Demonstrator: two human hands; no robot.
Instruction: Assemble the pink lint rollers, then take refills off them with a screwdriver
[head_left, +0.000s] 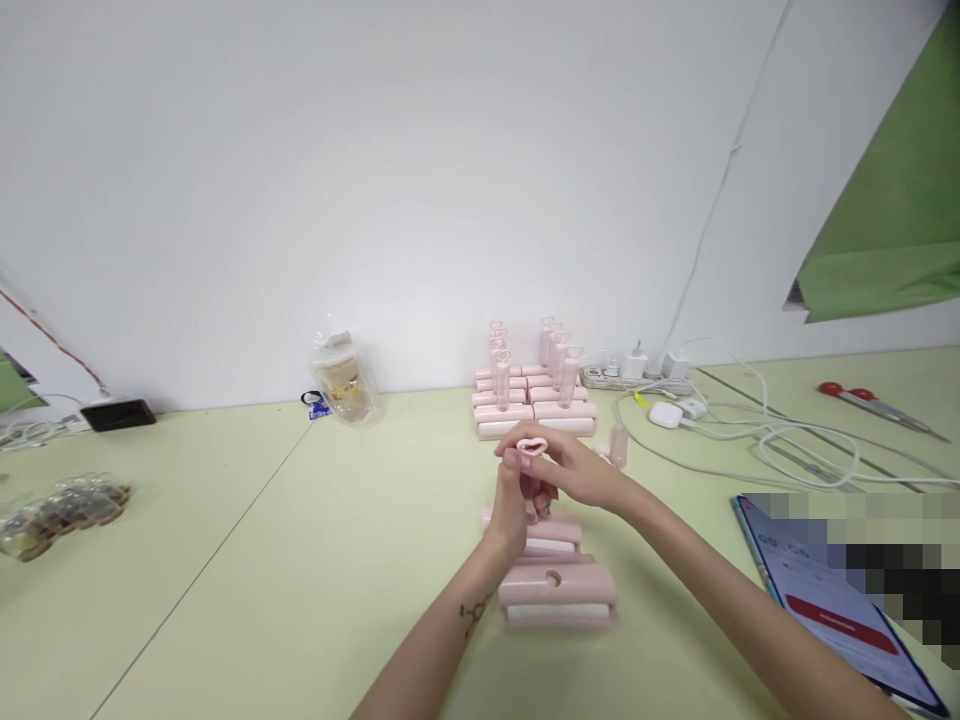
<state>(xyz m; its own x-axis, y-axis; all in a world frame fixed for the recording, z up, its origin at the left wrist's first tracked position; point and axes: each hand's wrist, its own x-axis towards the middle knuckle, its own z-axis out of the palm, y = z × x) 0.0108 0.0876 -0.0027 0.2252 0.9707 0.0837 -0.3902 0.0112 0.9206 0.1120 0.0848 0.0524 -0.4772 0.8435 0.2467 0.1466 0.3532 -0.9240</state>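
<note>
My left hand (510,505) and my right hand (577,468) meet over the table, both closed around a pink handle with a heart-shaped loop (533,446) on top. The handle stands roughly upright above a pink roller head (568,532), partly hidden by my fingers; whether the two touch I cannot tell. Closer to me lies another pink roller head (556,585) with a round hole in its top and a white roll along its front. To the right of my right hand, a see-through pink tube (619,446) stands beside small pink parts.
Behind my hands, several pink rollers with upright handles (568,380) stand in two rows. Rightward are white cables (765,440), chargers (636,360), red-handled scissors (862,393) and a phone (810,590). A bagged cup (345,380) and a dark phone (118,414) are leftward.
</note>
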